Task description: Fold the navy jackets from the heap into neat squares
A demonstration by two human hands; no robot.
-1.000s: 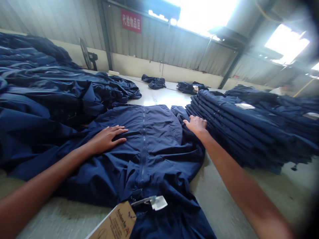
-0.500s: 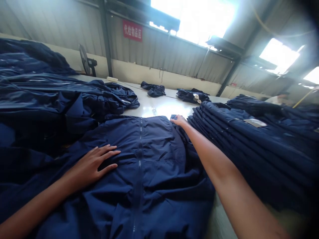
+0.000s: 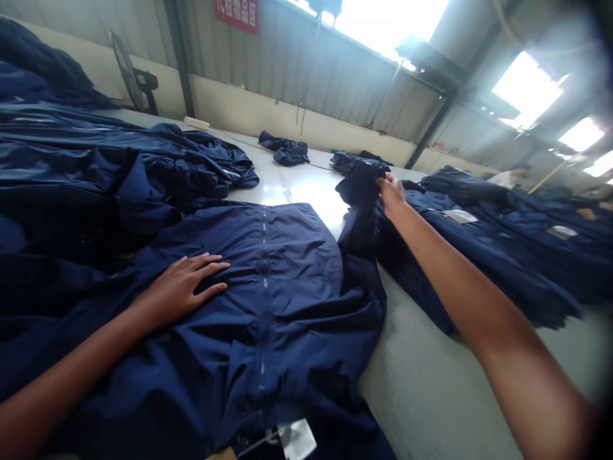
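A navy zip-front jacket (image 3: 297, 287) lies spread before me, its zipper (image 3: 265, 275) running down the middle. Flat on the jacket's left front rests my left hand (image 3: 189, 284), fingers stretched out. My right hand (image 3: 391, 195) pinches the end of a dark sleeve (image 3: 359, 204) and holds it raised above the table, off to the jacket's right. A white tag (image 3: 297, 439) shows at the bottom edge of the view, by the collar end of the jacket.
Heaped navy garments (image 3: 110, 166) cover the left side. Folded jackets (image 3: 479, 236) with pale tags are stacked on the right. Small dark bundles (image 3: 287, 150) lie at the back of the white table (image 3: 311, 185). A fan (image 3: 129, 73) stands by the wall.
My right hand has moved up and to the right, lifting the sleeve away from the jacket's side. My left hand stays on the jacket. The view has tilted down, bringing the tag into sight.
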